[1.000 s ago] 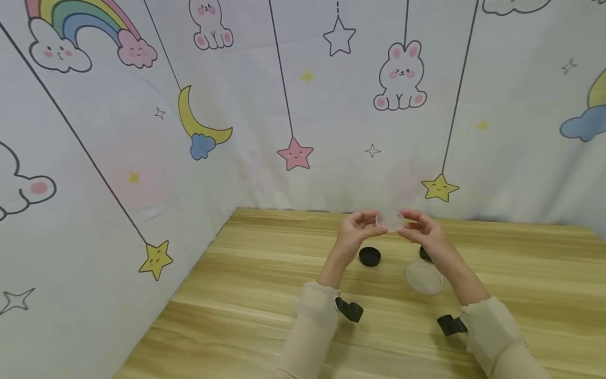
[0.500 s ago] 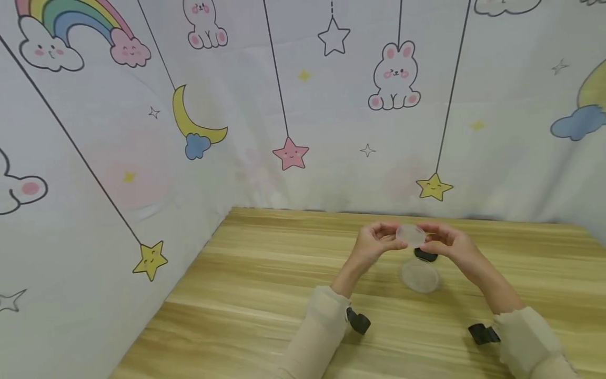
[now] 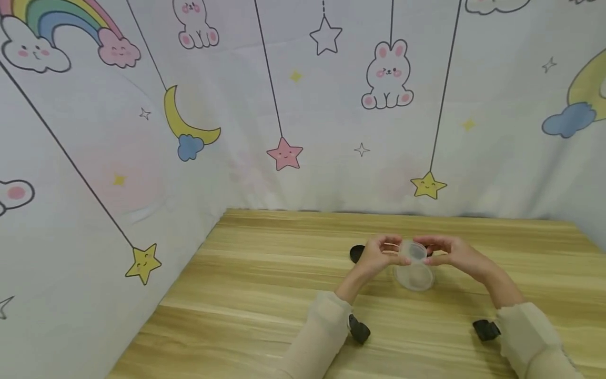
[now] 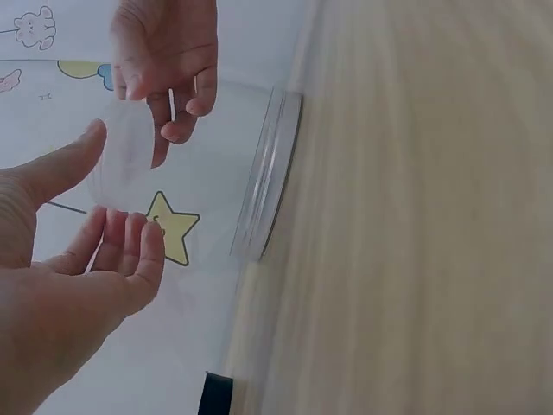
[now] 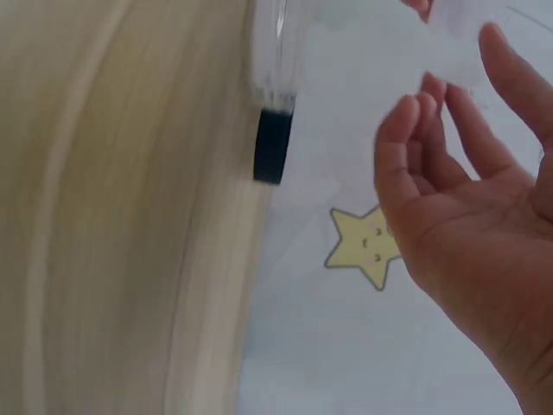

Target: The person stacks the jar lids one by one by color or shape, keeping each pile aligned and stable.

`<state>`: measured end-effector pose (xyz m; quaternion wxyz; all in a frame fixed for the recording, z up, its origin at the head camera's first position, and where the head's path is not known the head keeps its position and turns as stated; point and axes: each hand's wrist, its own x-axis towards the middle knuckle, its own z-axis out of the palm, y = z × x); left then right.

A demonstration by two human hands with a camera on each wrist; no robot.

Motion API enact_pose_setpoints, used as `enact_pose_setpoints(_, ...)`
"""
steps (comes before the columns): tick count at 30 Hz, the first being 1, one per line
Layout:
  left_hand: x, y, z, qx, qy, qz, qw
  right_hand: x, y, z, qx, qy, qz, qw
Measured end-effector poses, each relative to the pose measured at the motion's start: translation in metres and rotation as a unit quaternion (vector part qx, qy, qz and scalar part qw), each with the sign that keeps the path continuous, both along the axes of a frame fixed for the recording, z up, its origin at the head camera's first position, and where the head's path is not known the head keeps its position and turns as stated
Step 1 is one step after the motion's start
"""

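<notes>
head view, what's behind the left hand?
A round black piece on the wooden table, showing only at the picture's left. The left hand covers the rest, so its full outline can't be seen.

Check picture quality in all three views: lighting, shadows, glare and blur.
Head view: soft, diffuse light, with faint shadows on the table; left wrist view: bright streaks along the clear dish, and the raised clear disc looks washed out against the pale wall; right wrist view: wood grain smeared, the disc cut off at the top edge.
</notes>
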<state>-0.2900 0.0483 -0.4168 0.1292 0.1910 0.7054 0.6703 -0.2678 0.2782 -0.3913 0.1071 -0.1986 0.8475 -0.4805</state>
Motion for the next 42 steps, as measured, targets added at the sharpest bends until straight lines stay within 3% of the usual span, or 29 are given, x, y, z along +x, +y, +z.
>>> enact_pose_setpoints(5, 0.001, 0.007, -0.007, -0.034, -0.006, -0.025, 0.9991, -0.003, 0.009, -0.002, 0.034, 0.0, 0.046, 0.9984)
enact_pose_setpoints(10, 0.003, 0.009, -0.016, -0.062, -0.005, -0.011, 0.998, -0.007, 0.011, -0.008, 0.043, -0.003, 0.079, 0.996)
enact_pose_setpoints(20, 0.003, 0.012, -0.029, -0.109, 0.044, -0.003, 0.9931, -0.011, 0.014, -0.021, 0.023, -0.019, 0.076, 0.9966)
enact_pose_setpoints(26, 0.004, 0.005, -0.036, -0.135, 0.102, 0.003, 0.9856, -0.016, 0.007, -0.031, 0.025, -0.04, 0.08, 0.9957)
enact_pose_setpoints(30, 0.006, 0.003, -0.035, -0.143, 0.132, 0.001, 0.981, -0.017, 0.006, -0.034, 0.017, -0.044, 0.079, 0.9958)
enact_pose_setpoints(42, 0.002, 0.012, -0.036, -0.149, 0.124, -0.002, 0.981, -0.014, 0.012, -0.034, 0.014, -0.07, 0.062, 0.9956)
